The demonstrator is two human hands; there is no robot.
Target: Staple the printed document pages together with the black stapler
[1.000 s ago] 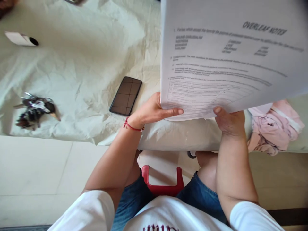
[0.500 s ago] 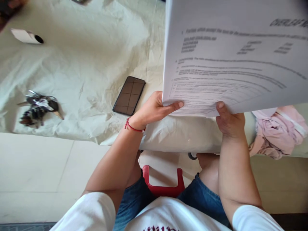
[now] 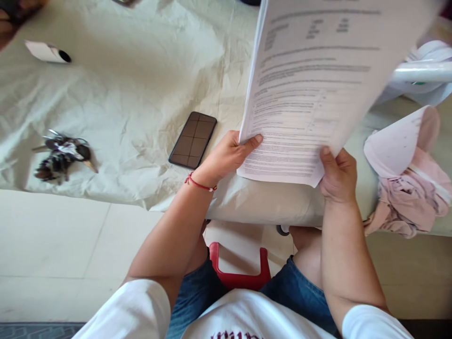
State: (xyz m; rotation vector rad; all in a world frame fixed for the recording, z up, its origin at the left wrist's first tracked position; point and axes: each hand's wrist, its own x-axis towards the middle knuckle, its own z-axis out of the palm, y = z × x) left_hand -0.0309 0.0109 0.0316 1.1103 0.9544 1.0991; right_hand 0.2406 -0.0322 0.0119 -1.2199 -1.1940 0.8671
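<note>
I hold a printed sheaf of white paper (image 3: 307, 89) up over a table covered with a wrinkled pale cloth (image 3: 123, 94). My left hand (image 3: 226, 157), with a red thread at the wrist, pinches the paper's lower left edge, thumb on top. My right hand (image 3: 337, 176) grips the lower right corner, thumb on the printed side. The sheets tilt away from me and are blurred at the top.
A dark phone (image 3: 193, 140) lies face up just left of my left hand. A bunch of keys (image 3: 61, 155) sits at the left. A small white and black object (image 3: 47, 52) lies far left. Pink cloth (image 3: 406, 193) bunches at the right edge. A red stool (image 3: 240, 275) shows between my knees.
The paper has swung away and tilted, its lower edge narrowing between my hands. Both hands keep their grip. White things at the upper right have come into view.
</note>
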